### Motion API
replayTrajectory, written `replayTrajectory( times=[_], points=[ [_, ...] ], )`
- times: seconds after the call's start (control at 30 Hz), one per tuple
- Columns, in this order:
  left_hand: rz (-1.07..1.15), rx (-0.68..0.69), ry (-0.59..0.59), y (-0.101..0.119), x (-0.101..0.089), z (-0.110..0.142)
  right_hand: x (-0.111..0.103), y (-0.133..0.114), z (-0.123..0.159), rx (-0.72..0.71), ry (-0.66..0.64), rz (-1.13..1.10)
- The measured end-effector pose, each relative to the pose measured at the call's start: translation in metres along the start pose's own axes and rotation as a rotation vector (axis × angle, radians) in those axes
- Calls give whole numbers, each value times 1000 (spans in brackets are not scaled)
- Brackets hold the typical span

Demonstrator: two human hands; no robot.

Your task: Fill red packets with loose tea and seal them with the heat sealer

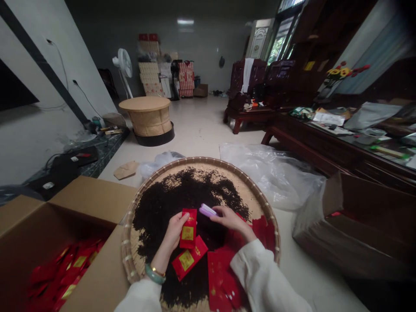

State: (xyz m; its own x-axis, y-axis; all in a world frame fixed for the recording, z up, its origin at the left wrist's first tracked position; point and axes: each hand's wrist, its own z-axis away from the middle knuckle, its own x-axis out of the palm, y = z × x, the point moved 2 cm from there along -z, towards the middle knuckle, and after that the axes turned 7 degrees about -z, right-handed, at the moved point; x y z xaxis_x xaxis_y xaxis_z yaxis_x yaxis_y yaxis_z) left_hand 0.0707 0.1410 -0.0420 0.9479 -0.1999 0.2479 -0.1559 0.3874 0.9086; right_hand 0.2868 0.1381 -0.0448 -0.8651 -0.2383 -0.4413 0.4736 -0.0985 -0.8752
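White sleeves reach in from the bottom edge, the right one covering part of the loose red wrappers on that side of a round woven tray. Over the tray's middle, the left hand, with a green bangle at its wrist, pinches an upright red packet between thumb and fingers. The right hand has its fingers closed around a small lilac device, its free end near the packet's top but apart from it. Another packet lies tilted just below the held one, and dark, shredded leaves spread over much of the tray. Close on the left stands an open carton with many red packets inside; a second box crowds the right. Crumpled clear plastic covers the floor beyond the tray's right rim, beside a long dark table heaped with clutter. Farther back are a round stand, a white fan and stacked boxes.
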Motion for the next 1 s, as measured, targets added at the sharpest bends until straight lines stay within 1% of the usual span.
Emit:
replayTrajectory(
  times=[0.07, 0.1, 0.17, 0.23, 0.3, 0.37, 0.47, 0.53, 0.6, 0.63, 0.67, 0.7, 0.73, 0.77, 0.8, 0.83, 0.87, 0.9, 0.93, 1.0],
  points=[
    [-1, 4, 12, -1, 1, 0, 2, -2, 3, 18, -14, 76],
    [-12, 3, 14, -2, 2, 0, 5, -7, 4, -8, 6, 80],
    [-47, 12, 23, -3, 4, -1, 15, -21, 2, -110, 101, 39],
    [-69, 36, 33, -3, 6, -1, 27, -35, -3, -166, 178, 15],
    [-77, 71, 59, -1, 7, 0, 40, -44, -9, -143, 184, -31],
    [-88, 98, 94, 0, 7, 2, 49, -47, -13, -120, 165, -92],
    [-81, 111, 128, -1, 7, 1, 54, -44, -17, -134, 125, -181],
    [-40, 103, 141, 1, 2, -2, 54, -39, -17, -122, 105, -256],
    [28, 103, 189, 12, -13, -2, 52, -32, -14, -66, 93, -308],
    [76, 117, 237, 23, -25, 0, 51, -29, -10, -42, 75, -291],
    [121, 134, 288, 36, -40, 5, 52, -27, -5, -36, 42, -234],
    [232, 174, 369, 52, -58, 13, 54, -25, 1, -45, -10, -134],
    [344, 284, 469, 69, -76, 23, 58, -25, 9, -82, -70, 4],
    [435, 475, 600, 87, -95, 36, 64, -24, 17, -118, -125, 161],
    [493, 647, 683, 102, -110, 50, 71, -24, 24, -122, -153, 320],
    [508, 769, 728, 114, -120, 61, 78, -23, 30, -104, -137, 455],
    [510, 805, 742, 120, -127, 69, 86, -22, 35, -76, -119, 552],
    [508, 800, 733, 123, -129, 73, 93, -22, 38, -51, -99, 603],
    [507, 774, 738, 120, -128, 73, 98, -21, 40, -33, -75, 603],
    [489, 658, 682, 103, -116, 62, 103, -21, 37, -22, -59, 475]
  ],
)
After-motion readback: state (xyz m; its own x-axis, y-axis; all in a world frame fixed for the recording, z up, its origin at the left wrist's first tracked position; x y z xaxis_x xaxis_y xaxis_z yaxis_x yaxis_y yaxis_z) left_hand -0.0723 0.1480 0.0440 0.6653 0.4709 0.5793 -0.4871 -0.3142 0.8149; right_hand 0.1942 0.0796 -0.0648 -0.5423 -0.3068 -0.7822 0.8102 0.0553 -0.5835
